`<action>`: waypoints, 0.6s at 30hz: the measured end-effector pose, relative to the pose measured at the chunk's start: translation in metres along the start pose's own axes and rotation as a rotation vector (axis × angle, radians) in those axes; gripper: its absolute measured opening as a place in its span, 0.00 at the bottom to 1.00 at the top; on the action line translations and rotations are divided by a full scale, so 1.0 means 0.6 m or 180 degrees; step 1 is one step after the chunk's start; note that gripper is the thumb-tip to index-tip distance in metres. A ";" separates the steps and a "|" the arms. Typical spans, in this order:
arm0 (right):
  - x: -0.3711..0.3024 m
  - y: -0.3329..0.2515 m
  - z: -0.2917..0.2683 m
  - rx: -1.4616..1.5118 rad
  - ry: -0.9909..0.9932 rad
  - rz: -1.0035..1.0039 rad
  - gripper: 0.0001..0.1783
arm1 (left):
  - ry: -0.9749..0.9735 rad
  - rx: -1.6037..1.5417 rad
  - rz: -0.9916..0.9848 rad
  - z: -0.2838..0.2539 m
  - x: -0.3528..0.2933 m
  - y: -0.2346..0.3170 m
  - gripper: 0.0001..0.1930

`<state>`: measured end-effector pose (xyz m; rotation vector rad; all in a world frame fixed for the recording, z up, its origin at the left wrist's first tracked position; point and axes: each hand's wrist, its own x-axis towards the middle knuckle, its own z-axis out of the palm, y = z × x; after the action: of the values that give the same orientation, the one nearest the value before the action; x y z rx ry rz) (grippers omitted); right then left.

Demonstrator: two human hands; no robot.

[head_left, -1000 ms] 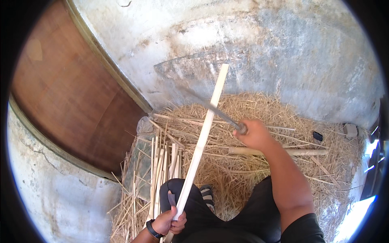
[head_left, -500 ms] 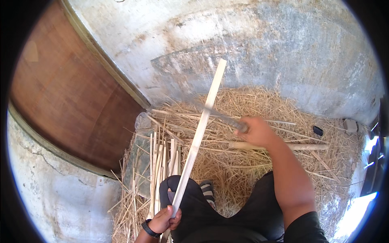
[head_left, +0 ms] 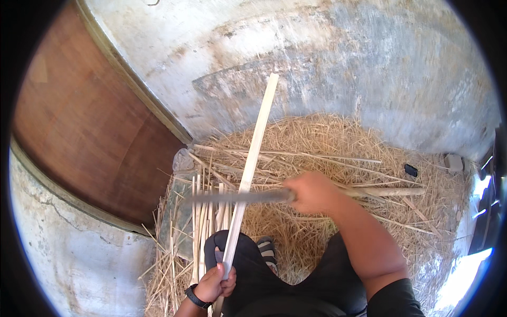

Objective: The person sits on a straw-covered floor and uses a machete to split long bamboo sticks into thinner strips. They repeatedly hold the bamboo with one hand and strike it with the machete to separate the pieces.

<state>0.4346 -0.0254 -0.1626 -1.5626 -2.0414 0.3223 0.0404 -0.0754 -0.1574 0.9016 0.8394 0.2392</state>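
My left hand (head_left: pixel 214 285), low in the picture and wearing a black wristband, is closed round the lower end of a long, pale bamboo strip (head_left: pixel 257 134). The strip slants up and away, its far end raised in front of the wall. In my right hand (head_left: pixel 314 193) is the handle of a long knife (head_left: pixel 266 196), held level with its blade toward the left. That blade crosses the strip around its middle and is smeared by motion. Whether its edge bites into the strip, I cannot tell.
Several split strips (head_left: pixel 203 232) lie by my left knee. Straw (head_left: pixel 296 232) covers the floor, with a thicker pole (head_left: pixel 391 192) on it. Farther off are a small black object (head_left: pixel 410 170), a grey block (head_left: pixel 453 162), the stained wall (head_left: pixel 338 63) and a brown door panel (head_left: pixel 95 121).
My right hand has moved left and toward me, bringing the blade from the strip's upper part down to its middle. The strip's far end has shifted left; my left hand keeps its grip.
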 end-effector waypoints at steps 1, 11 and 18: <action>0.001 -0.016 0.009 -0.0286 -0.0083 -0.0403 0.10 | -0.0087 -0.0133 -0.0028 -0.001 0.005 0.001 0.29; 0.005 0.073 -0.050 0.0424 0.0226 0.1287 0.11 | -0.0265 -0.0221 -0.0533 0.000 0.007 0.001 0.32; -0.009 0.032 -0.045 -0.0095 -0.0069 0.0488 0.15 | 0.0257 0.0598 0.0042 0.004 0.006 -0.013 0.27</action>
<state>0.4662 -0.0283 -0.1518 -1.7454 -1.9552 0.3688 0.0435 -0.0795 -0.1646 1.0790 0.9422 0.2117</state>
